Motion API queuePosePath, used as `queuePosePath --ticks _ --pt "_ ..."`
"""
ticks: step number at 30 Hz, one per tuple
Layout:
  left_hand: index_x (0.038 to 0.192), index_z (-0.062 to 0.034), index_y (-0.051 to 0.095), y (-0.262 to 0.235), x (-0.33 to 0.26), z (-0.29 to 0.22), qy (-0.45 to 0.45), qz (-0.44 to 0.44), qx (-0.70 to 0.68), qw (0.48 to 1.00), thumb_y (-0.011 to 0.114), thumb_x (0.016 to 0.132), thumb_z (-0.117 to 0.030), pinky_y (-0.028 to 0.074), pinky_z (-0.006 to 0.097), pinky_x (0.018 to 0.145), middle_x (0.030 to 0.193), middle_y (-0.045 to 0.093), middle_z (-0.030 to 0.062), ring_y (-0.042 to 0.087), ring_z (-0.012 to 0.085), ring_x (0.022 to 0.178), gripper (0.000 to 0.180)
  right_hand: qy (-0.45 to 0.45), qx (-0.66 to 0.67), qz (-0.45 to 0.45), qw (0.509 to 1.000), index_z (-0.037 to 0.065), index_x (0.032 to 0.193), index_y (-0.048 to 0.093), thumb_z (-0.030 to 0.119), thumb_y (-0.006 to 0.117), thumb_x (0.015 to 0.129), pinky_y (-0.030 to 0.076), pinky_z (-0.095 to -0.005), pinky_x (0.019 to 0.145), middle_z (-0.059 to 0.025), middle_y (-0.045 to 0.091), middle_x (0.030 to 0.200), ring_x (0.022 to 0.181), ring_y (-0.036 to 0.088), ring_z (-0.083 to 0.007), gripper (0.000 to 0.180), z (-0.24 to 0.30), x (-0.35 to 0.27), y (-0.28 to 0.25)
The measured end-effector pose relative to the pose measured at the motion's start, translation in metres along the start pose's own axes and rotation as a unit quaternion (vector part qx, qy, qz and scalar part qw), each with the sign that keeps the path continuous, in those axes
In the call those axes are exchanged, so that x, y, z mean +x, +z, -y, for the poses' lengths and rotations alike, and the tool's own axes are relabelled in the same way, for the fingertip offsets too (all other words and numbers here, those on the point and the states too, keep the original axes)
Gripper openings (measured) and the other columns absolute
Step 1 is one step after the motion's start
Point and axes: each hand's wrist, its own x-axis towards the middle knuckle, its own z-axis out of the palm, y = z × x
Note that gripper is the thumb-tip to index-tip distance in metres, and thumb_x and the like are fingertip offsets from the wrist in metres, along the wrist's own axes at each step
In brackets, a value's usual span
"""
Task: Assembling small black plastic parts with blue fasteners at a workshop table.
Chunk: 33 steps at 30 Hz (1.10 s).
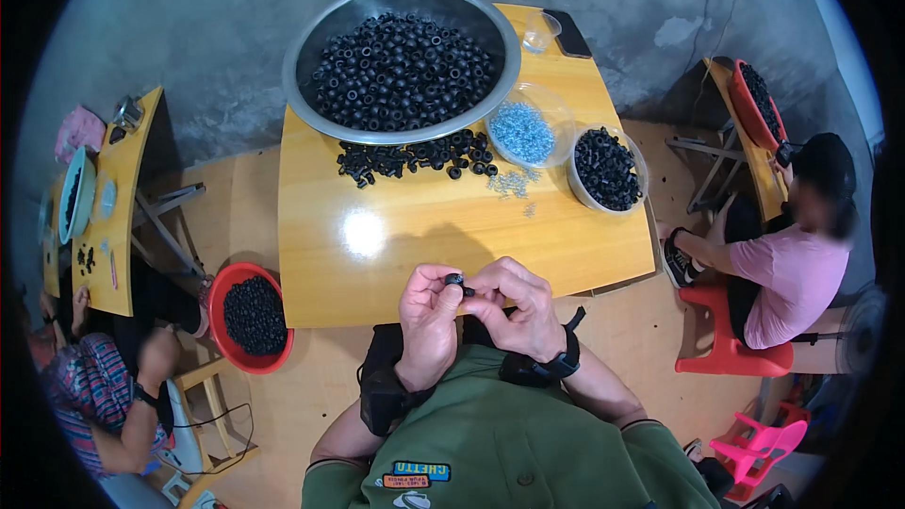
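Observation:
My left hand (pixel 429 328) is closed in a pinch around a small black round plastic part (pixel 453 279) at the table's near edge. My right hand (pixel 520 311) meets it from the side, its thumb and fingers closed on a small black piece (pixel 468 291) touching that part. Fingers hide most of both. Beyond my hands, a large steel basin (pixel 304 108) holds many black ring-like parts (pixel 405 71). Small loose black pieces (pixel 396 160) lie along its near rim. To its right are a clear tub of small silvery-blue pieces (pixel 523 132) and a tub of black pieces (pixel 608 168).
The wooden table (pixel 330 273) also bears a clear cup (pixel 540 31), a dark phone (pixel 570 35) and scattered silvery bits (pixel 509 184). A red basin of black parts (pixel 219 311) stands left of it. Seated people (pixel 792 264) work at side tables left and right.

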Motion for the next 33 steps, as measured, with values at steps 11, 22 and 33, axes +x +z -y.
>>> queuePosePath --ticks 11,22,33 --pt "0.091 0.0008 0.055 -0.003 0.000 -0.007 -0.035 0.066 0.028 0.997 0.060 0.083 -0.011 0.048 0.026 0.055 0.071 0.060 0.0094 0.057 0.0156 0.058 0.015 0.157 0.277 -0.025 0.948 -0.002 0.089 0.056 -0.006 0.058 0.079 0.043 -0.0190 0.064 -0.0031 0.055 0.083 0.072 0.052 -0.0062 0.012 0.008 -0.005 -0.018" --pt "0.093 0.0052 0.055 -0.009 -0.001 -0.010 -0.052 0.096 0.055 0.993 0.059 0.081 -0.001 0.052 0.025 0.061 0.078 0.062 0.0120 0.061 0.0149 0.065 0.014 0.148 0.167 0.030 0.974 -0.001 0.084 0.058 -0.006 0.060 0.077 0.042 -0.0187 0.059 -0.0019 0.058 0.074 0.065 0.052 -0.0054 0.010 0.019 0.003 -0.018" --pt "0.089 0.0043 0.056 -0.005 -0.004 -0.018 -0.030 0.105 0.158 0.981 0.060 0.080 0.003 0.051 0.022 0.064 0.079 0.063 0.0086 0.061 0.0108 0.069 0.010 0.023 -0.011 0.013 1.000 0.001 0.076 0.059 -0.009 0.063 0.068 0.044 -0.0239 0.054 -0.0067 0.060 0.070 0.061 0.057 -0.0157 0.013 0.017 0.003 -0.020"
